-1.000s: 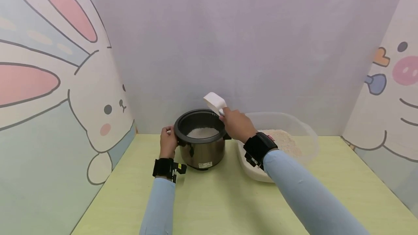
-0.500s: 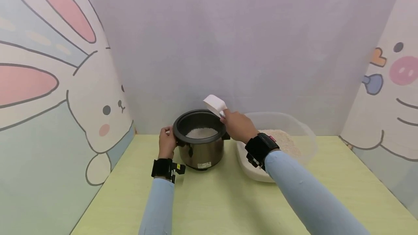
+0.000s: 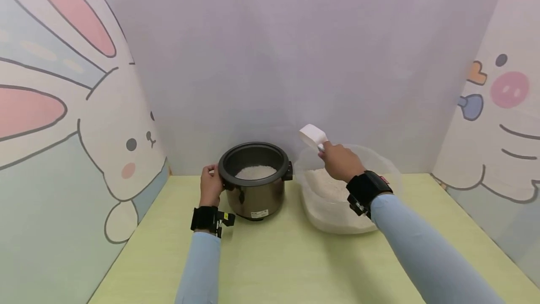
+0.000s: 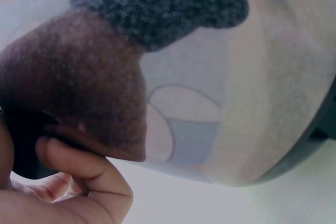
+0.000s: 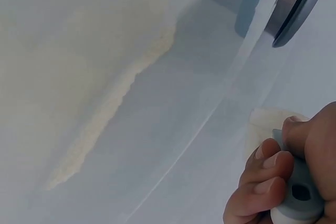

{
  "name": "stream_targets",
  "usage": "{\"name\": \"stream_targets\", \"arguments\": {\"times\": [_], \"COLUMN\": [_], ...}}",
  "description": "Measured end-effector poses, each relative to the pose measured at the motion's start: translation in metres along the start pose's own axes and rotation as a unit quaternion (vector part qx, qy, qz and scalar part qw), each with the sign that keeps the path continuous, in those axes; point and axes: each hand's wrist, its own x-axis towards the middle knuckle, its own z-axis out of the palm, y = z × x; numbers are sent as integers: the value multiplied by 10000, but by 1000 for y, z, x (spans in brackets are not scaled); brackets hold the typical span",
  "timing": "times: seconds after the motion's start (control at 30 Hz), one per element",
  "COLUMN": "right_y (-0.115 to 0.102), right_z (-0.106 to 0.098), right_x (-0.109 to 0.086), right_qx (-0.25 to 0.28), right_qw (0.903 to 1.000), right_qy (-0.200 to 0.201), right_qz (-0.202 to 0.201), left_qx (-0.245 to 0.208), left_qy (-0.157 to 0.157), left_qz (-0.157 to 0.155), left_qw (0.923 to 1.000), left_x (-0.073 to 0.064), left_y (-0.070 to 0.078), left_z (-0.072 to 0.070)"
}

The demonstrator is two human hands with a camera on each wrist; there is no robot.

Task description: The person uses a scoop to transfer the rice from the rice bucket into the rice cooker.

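A dark metallic rice cooker (image 3: 257, 198) without a lid stands on the table, white rice (image 3: 255, 172) in its pot. At its left side my left hand (image 3: 211, 185) grips the black side handle (image 4: 31, 150), fingers curled round it. My right hand (image 3: 343, 162) holds a white scoop (image 3: 313, 136) by its grey handle (image 5: 299, 192). The scoop is tilted up in the air above the left rim of a clear plastic tub (image 3: 312, 215), which holds more rice (image 3: 326, 184). Whether anything is in the scoop cannot be seen.
The pale green table (image 3: 278, 266) runs back to a plain lilac cloth (image 3: 270, 60). Side panels show a cartoon rabbit (image 3: 114, 154) and a pig (image 3: 506, 121). The tub stands right of the cooker with a small gap between them.
My right hand has carried the scoop rightward from above the cooker to above the tub. My left hand stays on the cooker's handle. The head view has turned slightly right.
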Motion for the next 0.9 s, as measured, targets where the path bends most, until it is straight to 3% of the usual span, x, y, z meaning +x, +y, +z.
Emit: {"name": "stream_targets", "arguments": {"times": [0.27,0.5,0.9], "right_y": [40,72,97], "right_z": [-8,-4,17], "right_x": [-16,-29,-34], "right_qx": [-350,-1018,-2086], "right_qw": [9976,9865,9712], "right_qy": [-544,-1230,-1094], "right_qz": [259,366,358], "left_qx": [-60,-78,59], "left_qy": [-45,-62,-42], "left_qz": [-54,-90,41], "left_qw": [10000,9999,10000], "left_x": [1,1,0], "left_y": [1,0,-1], "left_z": [-3,-2,-1]}}
